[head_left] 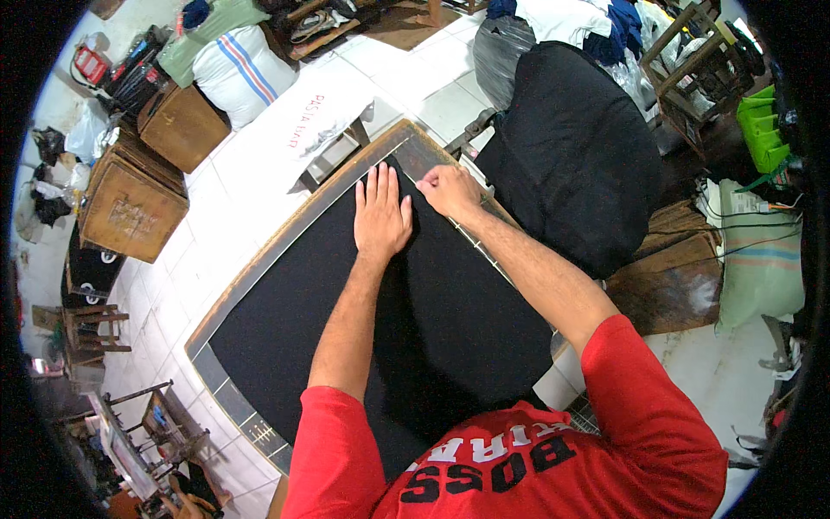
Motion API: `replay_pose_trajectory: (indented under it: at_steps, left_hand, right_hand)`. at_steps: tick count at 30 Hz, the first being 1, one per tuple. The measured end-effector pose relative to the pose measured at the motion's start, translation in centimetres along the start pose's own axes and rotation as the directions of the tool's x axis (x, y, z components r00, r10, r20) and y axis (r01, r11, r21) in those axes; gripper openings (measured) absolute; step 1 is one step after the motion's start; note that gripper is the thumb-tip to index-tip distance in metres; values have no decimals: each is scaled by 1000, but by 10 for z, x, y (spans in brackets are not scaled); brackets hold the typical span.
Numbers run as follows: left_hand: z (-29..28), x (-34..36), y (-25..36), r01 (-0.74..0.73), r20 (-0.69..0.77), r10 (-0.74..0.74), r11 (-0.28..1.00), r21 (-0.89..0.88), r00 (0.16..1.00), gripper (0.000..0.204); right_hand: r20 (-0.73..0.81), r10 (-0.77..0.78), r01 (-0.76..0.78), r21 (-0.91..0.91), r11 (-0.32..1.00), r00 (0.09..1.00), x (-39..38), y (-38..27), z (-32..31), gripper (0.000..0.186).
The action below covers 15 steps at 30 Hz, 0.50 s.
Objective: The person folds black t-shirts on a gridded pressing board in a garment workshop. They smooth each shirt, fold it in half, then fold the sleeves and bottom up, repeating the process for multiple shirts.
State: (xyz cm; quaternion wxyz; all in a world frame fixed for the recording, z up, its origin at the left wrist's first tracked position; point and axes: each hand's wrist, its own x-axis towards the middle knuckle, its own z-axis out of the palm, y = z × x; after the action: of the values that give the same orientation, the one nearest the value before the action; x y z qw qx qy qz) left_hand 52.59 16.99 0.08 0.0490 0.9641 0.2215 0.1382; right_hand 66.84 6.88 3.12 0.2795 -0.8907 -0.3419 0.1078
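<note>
A large piece of black cloth lies spread over a dark board-topped table with light lines along its edges. My left hand rests flat on the cloth near its far corner, fingers straight and pointing away from me. Just to its right, my right hand is closed in a pinch by the table's far right edge. Whatever its fingertips hold is too small to make out.
Right of the table stands a big heap of black cloth. Beyond the far left edge is a low bench under a white sack. Brown boxes line the left. A wooden stool and another person's hand show at lower left.
</note>
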Motion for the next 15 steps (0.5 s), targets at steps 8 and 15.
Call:
replay_pose_trajectory:
  at_steps: [8, 15]
  left_hand:
    - [9, 19, -9, 36, -32, -36, 999, 0, 999, 62]
    - [10, 18, -12, 193, -79, -190, 981, 23, 979, 58]
  right_hand:
    - [27, 84, -85, 28, 996, 996, 35, -29, 11, 22]
    - [105, 148, -141, -72, 987, 983, 47, -44, 17, 13]
